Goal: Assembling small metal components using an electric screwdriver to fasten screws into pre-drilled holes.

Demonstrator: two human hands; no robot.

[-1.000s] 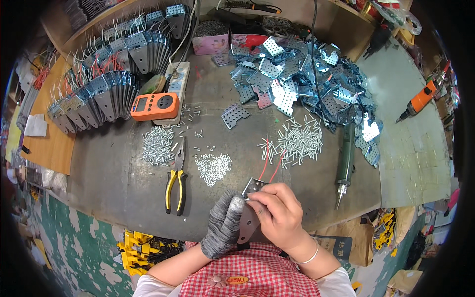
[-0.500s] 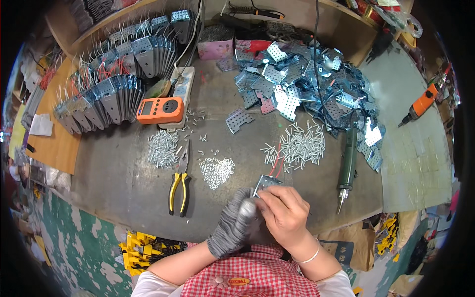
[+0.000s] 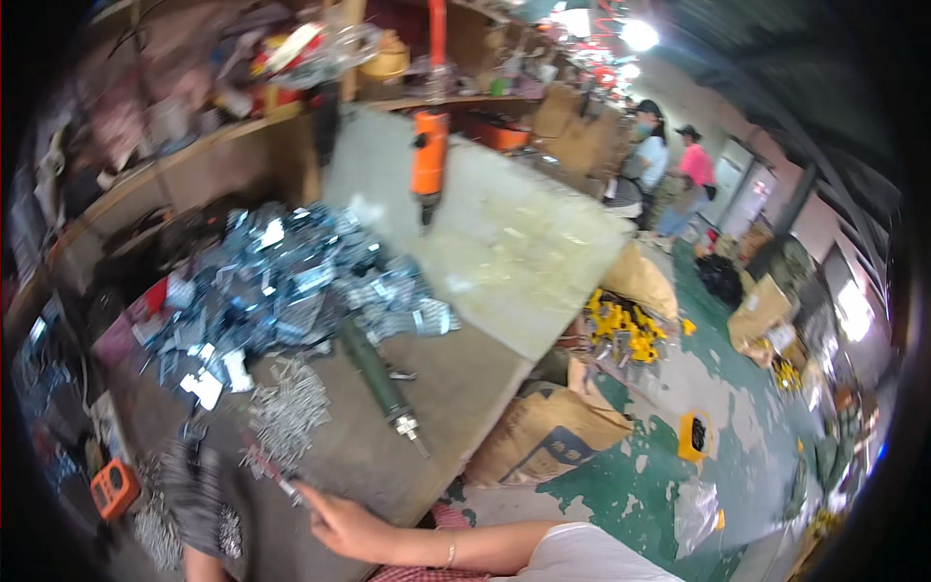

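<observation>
While blurred, hands (image 3: 291, 504) by screws (image 3: 286, 412).

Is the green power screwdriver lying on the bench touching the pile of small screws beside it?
Apart. The head view shows the green screwdriver lying right of the screw pile, with a strip of bare bench between them.

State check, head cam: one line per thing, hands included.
Right hand: bare, fingertips on a small metal part, grip unclear.
Left hand: gloved, blurred.
Green power screwdriver: lying flat on bench.
Orange screwdriver: hanging upright.
Metal brackets: loose heap.
Pins: loose pile.
</observation>
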